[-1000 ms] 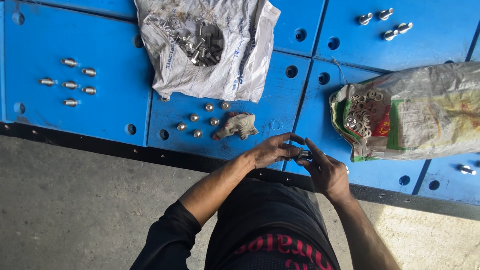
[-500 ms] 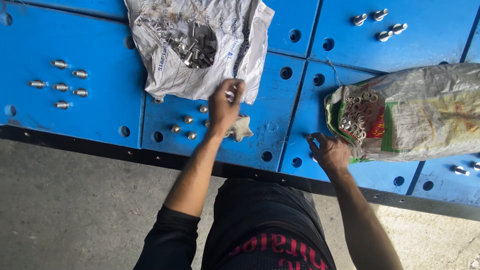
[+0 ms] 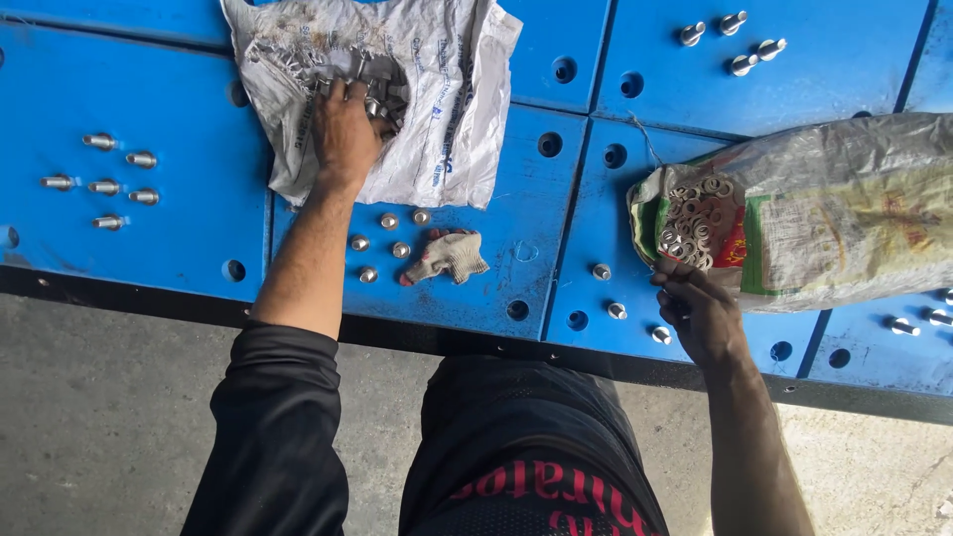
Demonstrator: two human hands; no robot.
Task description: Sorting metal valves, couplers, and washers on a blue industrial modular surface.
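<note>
Bright, even daylight fills the scene. Shadows are soft and short. Everything looks sharp, with faint glare on the metal.

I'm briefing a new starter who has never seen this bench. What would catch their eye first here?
First the bright blue panels with round holes, dotted with small groups of silvery bolts. Next, the left hand reaching into a pile of metal parts on a crumpled white sack at the top. To the right, the right hand sits at the mouth of a sack of washers.
</note>
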